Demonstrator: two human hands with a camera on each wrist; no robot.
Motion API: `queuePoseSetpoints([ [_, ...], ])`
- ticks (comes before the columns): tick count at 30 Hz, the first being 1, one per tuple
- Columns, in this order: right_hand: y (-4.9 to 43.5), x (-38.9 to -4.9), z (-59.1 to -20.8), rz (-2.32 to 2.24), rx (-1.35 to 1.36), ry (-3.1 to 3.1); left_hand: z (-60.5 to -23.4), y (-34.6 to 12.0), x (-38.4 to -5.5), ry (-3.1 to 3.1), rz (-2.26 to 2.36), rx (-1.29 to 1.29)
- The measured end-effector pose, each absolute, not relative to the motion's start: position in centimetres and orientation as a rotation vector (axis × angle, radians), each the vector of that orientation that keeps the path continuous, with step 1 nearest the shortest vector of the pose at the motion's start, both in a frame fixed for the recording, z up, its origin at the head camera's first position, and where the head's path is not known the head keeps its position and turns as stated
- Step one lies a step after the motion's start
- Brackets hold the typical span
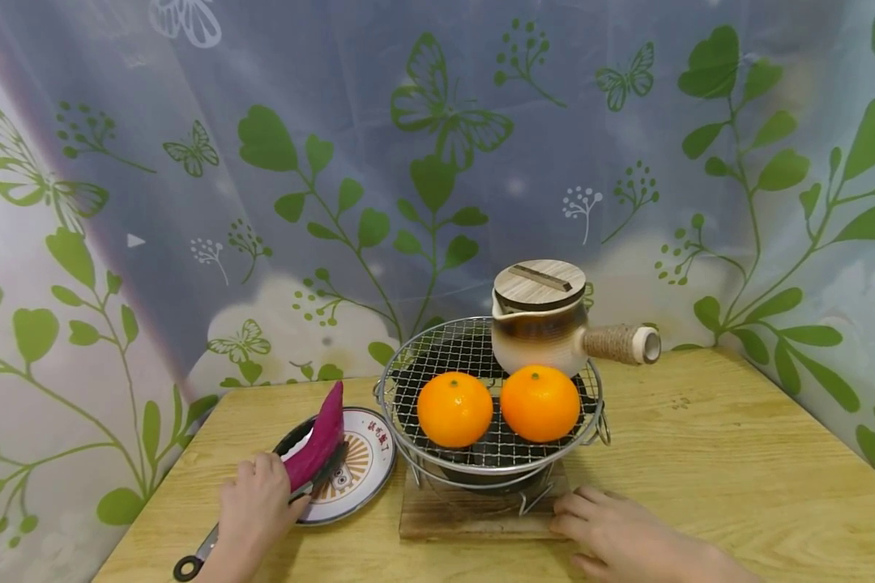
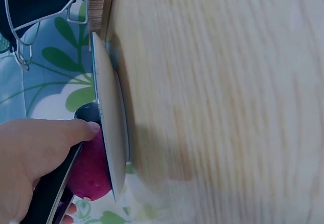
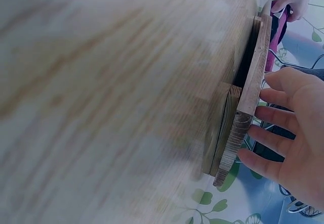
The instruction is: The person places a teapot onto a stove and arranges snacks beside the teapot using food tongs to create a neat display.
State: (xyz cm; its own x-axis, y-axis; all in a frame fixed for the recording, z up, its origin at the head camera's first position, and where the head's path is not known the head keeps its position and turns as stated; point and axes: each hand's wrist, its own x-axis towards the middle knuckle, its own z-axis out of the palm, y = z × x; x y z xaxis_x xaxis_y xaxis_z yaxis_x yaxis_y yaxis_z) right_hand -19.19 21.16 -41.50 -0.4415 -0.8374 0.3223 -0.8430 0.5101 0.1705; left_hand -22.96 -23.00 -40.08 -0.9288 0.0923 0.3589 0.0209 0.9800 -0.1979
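My left hand (image 1: 253, 504) grips black-handled tongs (image 1: 207, 544), whose ring end points toward me at the lower left. Between their dark heads lies a long purple sweet potato (image 1: 326, 433), tilted with its pointed end up. It is over a white patterned plate (image 1: 370, 478), and in the left wrist view the sweet potato (image 2: 91, 168) appears right against the plate's rim. My right hand (image 1: 620, 530) rests its fingertips at the right front corner of a wooden board (image 1: 474, 520). In the right wrist view its fingers (image 3: 273, 142) are spread, relaxed, along the board's edge.
On the board stands a round grill with a wire mesh top (image 1: 481, 458). Two oranges (image 1: 455, 410) sit at its front, and a lidded clay pot (image 1: 528, 344) behind them, its rope-wrapped handle (image 1: 612, 343) jutting right. A patterned curtain (image 1: 364, 97) hangs behind the wooden table (image 1: 714, 453).
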Motion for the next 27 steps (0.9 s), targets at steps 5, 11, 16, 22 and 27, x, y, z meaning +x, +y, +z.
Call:
queuePoseSetpoints([
  [5, 21.2, -19.3, -41.3, 0.027, 1.394, -2.425, -40.1, -23.0, -23.0, -2.737, 0.251, -0.084],
  [11, 21.2, -19.3, -41.3, 0.011, 1.398, -2.436, -39.9, -23.4, -22.9, -2.729, 0.214, -0.1],
  [16, 21.3, -19.3, -41.3, 0.006, 1.407, -2.431, -39.6, -23.7, -22.8, -2.703, 0.209, -0.119],
  [22, 21.2, -19.3, -41.4, 0.018, 1.404, -2.426, -38.9, -23.8, -22.7, -2.631, 0.253, -0.145],
  [27, 21.2, -19.3, -41.4, 0.007, 1.403, -2.438, -37.9, -23.8, -22.6, -2.639, 0.234, -0.141],
])
